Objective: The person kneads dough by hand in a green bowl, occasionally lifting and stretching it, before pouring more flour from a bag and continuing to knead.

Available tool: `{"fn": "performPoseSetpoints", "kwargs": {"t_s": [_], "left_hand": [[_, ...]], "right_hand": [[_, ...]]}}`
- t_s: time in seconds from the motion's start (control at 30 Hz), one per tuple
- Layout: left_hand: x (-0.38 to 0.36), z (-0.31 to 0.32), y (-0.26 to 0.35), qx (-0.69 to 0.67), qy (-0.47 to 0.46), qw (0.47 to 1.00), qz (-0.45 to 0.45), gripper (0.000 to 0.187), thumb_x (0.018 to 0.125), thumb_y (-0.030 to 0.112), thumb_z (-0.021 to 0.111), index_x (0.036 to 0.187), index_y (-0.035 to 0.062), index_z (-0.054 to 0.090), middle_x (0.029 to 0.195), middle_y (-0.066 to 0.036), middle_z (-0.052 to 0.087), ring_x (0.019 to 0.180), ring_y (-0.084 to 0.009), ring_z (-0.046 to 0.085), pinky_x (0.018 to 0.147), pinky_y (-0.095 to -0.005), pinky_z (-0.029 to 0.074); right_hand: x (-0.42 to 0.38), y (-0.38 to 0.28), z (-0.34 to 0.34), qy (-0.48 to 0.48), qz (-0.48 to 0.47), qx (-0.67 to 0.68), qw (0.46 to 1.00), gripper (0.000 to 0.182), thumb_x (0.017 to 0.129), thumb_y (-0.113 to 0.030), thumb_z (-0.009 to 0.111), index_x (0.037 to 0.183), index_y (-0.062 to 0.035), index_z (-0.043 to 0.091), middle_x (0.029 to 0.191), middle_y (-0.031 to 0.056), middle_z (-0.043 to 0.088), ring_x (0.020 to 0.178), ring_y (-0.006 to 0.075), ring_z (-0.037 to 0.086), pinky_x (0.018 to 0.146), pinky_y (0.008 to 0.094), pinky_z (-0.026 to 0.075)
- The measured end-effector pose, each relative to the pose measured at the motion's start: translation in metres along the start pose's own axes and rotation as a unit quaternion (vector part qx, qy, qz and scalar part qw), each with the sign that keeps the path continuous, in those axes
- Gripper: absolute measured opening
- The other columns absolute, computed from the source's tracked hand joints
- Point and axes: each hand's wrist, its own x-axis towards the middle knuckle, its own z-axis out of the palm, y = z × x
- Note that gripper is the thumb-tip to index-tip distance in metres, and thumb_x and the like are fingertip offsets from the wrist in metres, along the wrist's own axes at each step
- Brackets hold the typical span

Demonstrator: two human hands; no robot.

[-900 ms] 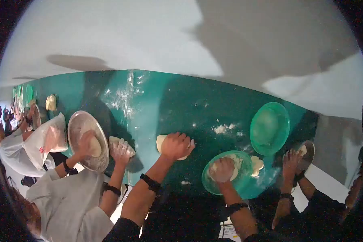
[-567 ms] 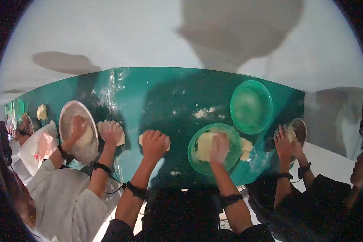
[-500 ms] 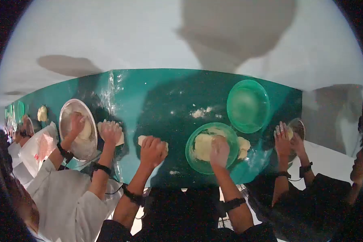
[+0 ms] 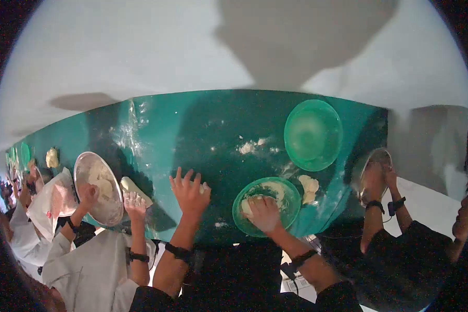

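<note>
My left hand [image 4: 190,192] is over the green table with its fingers spread and pointing away from me. Whitish residue shows on its fingertips; no lump of dough shows around it. To its right, my right hand [image 4: 265,213] reaches into a green plastic bowl [image 4: 236,214], fingers curled over pale dough [image 4: 246,209] and partly hiding it. Loose flour [image 4: 277,190] coats the far inside of the bowl. Just right of the bowl, an irregular lump of dough [image 4: 309,189] lies on the table.
An upper green bowl [image 4: 314,136] stands beyond mine, near scattered flour [image 4: 248,147]. At left, a person in white works at a metal bowl [image 4: 120,207], a dough roll [image 4: 135,190] beside it. At right, another person's hands hold a metal bowl [image 4: 365,179].
My left hand has come off its dough lump, which no longer shows, and its fingers have spread. My right hand has shifted left in the bowl. The person at right has tilted their metal bowl up.
</note>
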Motion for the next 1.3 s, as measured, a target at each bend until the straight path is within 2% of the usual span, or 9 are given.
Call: {"fn": "performPoseSetpoints", "kwargs": {"t_s": [0.27, 0.37, 0.47, 0.6, 0.7, 0.8, 0.97, 1.1, 1.3], "left_hand": [[0.006, 0.032, -0.048, -0.051, -0.086, 0.985, 0.138, 0.019, 0.072, 0.029, 0.077, 0.072, 0.0128, 0.067, 0.082, -0.006, 0.063, 0.085, -0.0322, 0.060, 0.079, -0.0508, 0.046], [0.049, 0.021, -0.020, 0.008, -0.173, 0.985, -0.013, 0.023, 0.077, 0.028, 0.076, 0.066, 0.0107, 0.066, 0.073, -0.007, 0.062, 0.079, -0.0307, 0.061, 0.077, -0.0488, 0.045], [0.040, 0.029, -0.019, -0.016, -0.051, 0.998, -0.032, 0.026, 0.084, 0.027, 0.073, 0.066, 0.0089, 0.068, 0.070, -0.008, 0.063, 0.076, -0.0302, 0.062, 0.076, -0.0489, 0.045], [0.006, -0.016, -0.017, -0.084, -0.066, 0.994, 0.006, 0.010, 0.085, 0.015, 0.072, 0.087, 0.0057, 0.068, 0.098, -0.011, 0.066, 0.108, -0.0360, 0.060, 0.105, -0.0555, 0.043], [-0.027, -0.055, -0.022, -0.130, -0.108, 0.984, 0.058, 0.025, 0.086, 0.011, 0.070, 0.109, 0.0052, 0.065, 0.126, -0.019, 0.062, 0.138, -0.0445, 0.048, 0.120, -0.0597, 0.032], [-0.045, -0.079, -0.015, -0.209, -0.076, 0.975, -0.017, 0.029, 0.076, 0.004, 0.068, 0.104, 0.0042, 0.065, 0.137, -0.021, 0.055, 0.140, -0.0476, 0.044, 0.118, -0.0604, 0.032], [-0.045, -0.047, 0.001, -0.123, -0.015, 0.898, -0.422, 0.048, 0.082, 0.010, 0.064, 0.129, 0.0020, 0.059, 0.147, -0.025, 0.046, 0.147, -0.0472, 0.031, 0.119, -0.0568, 0.031], [-0.043, -0.018, -0.006, 0.044, 0.017, 0.952, -0.303, 0.048, 0.086, 0.019, 0.069, 0.132, 0.0057, 0.062, 0.151, -0.022, 0.047, 0.146, -0.0448, 0.036, 0.124, -0.0537, 0.028], [-0.029, -0.018, -0.028, 0.022, -0.014, 0.978, -0.209, 0.022, 0.084, 0.021, 0.069, 0.097, 0.0042, 0.071, 0.115, -0.015, 0.068, 0.107, -0.0403, 0.062, 0.097, -0.0516, 0.049]], "right_hand": [[0.003, 0.032, 0.033, -0.074, -0.081, 0.047, 0.993, 0.037, 0.075, -0.032, 0.074, 0.108, -0.0192, 0.071, 0.110, 0.0091, 0.066, 0.099, 0.0287, 0.066, 0.084, 0.0481, 0.055], [0.017, 0.033, 0.026, -0.033, -0.038, 0.027, 0.998, 0.040, 0.070, -0.028, 0.079, 0.108, -0.0184, 0.071, 0.115, 0.0101, 0.067, 0.108, 0.0316, 0.064, 0.091, 0.0525, 0.052], [0.016, 0.015, 0.030, 0.026, 0.098, -0.009, 0.995, 0.044, 0.069, -0.028, 0.081, 0.109, -0.0146, 0.070, 0.117, 0.0101, 0.067, 0.113, 0.0353, 0.062, 0.097, 0.0533, 0.049], [0.025, 0.003, -0.003, 0.066, 0.113, 0.098, 0.986, 0.050, 0.078, -0.039, 0.080, 0.117, -0.0105, 0.069, 0.103, 0.0118, 0.065, 0.104, 0.0350, 0.063, 0.093, 0.0513, 0.050], [0.023, -0.003, -0.048, 0.005, 0.094, 0.131, 0.987, 0.042, 0.082, -0.037, 0.080, 0.109, -0.0069, 0.070, 0.101, 0.0151, 0.064, 0.101, 0.0376, 0.063, 0.093, 0.0500, 0.050], [0.003, 0.013, -0.013, -0.055, 0.151, 0.141, 0.977, 0.039, 0.085, -0.037, 0.078, 0.104, -0.0042, 0.069, 0.101, 0.0175, 0.064, 0.102, 0.0391, 0.063, 0.095, 0.0488, 0.051], [-0.013, 0.002, 0.006, -0.103, 0.187, 0.056, 0.975, 0.044, 0.086, -0.044, 0.076, 0.101, -0.0034, 0.070, 0.107, 0.0192, 0.063, 0.106, 0.0390, 0.063, 0.098, 0.0498, 0.051], [-0.006, -0.032, -0.039, 0.020, 0.177, -0.028, 0.984, 0.042, 0.083, -0.045, 0.078, 0.098, -0.0059, 0.073, 0.104, 0.0160, 0.066, 0.103, 0.0379, 0.064, 0.096, 0.0517, 0.051], [-0.027, -0.007, 0.003, 0.088, 0.043, 0.056, 0.994, 0.036, 0.079, -0.041, 0.081, 0.090, -0.0081, 0.072, 0.090, 0.0103, 0.067, 0.087, 0.0322, 0.066, 0.086, 0.0486, 0.053]]}}
